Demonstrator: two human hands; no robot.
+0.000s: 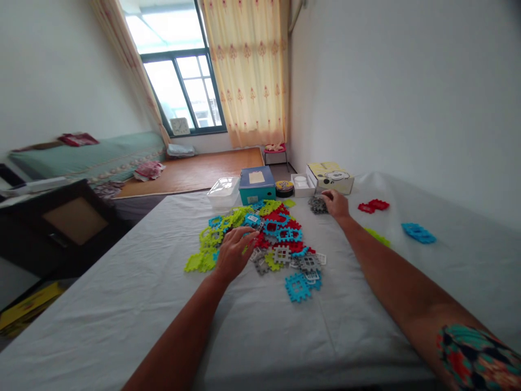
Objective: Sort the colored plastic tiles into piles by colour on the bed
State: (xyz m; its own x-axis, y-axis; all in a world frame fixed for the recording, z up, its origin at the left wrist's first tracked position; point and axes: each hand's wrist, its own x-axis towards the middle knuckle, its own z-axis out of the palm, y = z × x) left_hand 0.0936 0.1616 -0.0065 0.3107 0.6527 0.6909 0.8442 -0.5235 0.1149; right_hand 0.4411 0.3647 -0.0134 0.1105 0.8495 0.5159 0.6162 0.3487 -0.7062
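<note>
My left hand rests over a mixed pile of plastic interlocking building tiles, its fingers stretched and loosely apart. Around it lie lime-green tiles, red tiles and blue tiles. A light grey tile shows to the right of that hand. Farther off, my right hand is at a small heap of dark grey tiles, with its fingers bent together at the heap's edge. Whatever may be between those fingertips is hidden.
Red tiles, blue tiles and a green tile lie apart on the right of the pale sheet. Behind the pile stand a clear plastic container, a blue box, a round tin and a yellow-white box.
</note>
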